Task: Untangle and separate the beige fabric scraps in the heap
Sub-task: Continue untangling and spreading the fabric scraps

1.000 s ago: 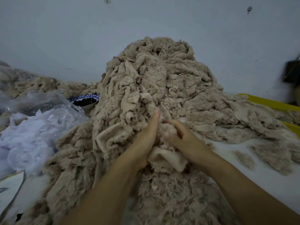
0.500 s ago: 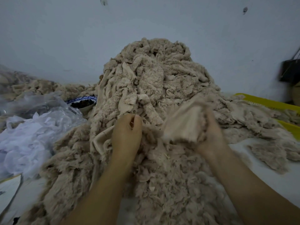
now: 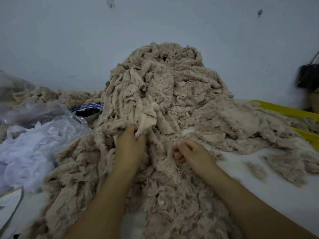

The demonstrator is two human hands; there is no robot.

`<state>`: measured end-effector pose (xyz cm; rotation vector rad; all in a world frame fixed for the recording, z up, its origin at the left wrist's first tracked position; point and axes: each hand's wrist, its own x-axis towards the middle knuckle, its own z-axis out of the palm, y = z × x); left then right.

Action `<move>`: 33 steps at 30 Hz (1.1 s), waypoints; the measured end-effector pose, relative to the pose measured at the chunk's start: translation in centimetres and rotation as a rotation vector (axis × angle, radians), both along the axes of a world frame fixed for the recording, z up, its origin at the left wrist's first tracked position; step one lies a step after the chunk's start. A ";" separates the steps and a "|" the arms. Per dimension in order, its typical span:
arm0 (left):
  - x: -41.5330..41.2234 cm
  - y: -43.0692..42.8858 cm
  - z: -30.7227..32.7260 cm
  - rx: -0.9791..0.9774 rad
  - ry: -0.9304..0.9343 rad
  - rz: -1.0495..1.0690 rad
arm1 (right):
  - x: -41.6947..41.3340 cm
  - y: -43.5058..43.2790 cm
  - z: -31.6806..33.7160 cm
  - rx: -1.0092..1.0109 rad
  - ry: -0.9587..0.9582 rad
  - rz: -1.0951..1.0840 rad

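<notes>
A tall heap of tangled beige fabric scraps point(image 3: 165, 94) rises against the wall and spills toward me. My left hand point(image 3: 129, 149) is at the foot of the heap, its fingers curled round a smooth pale beige scrap point(image 3: 145, 119) that hangs from the pile. To the right, my right hand point(image 3: 189, 150) hovers just over the lower scraps with its fingers loosely curled and nothing in them. Separated beige scraps point(image 3: 284, 163) lie flat on the white surface to the right.
A clear plastic bag of white scraps point(image 3: 34, 145) lies at the left. Behind it stands a blue-rimmed bowl point(image 3: 88, 111) with dark contents. A yellow tray edge point(image 3: 284, 111) shows at the right, a black bag point(image 3: 309, 76) hangs on the wall.
My right hand has let go of the beige scrap it held up and has dropped back toward the heap's foot. My left hand stays gripping cloth at the pile.
</notes>
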<state>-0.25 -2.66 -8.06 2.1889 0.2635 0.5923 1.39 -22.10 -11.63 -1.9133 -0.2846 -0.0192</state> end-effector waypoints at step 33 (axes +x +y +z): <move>-0.6 -4.3 -1.3 -0.362 0.187 -0.476 | -0.5 0.5 1.4 0.676 0.411 0.158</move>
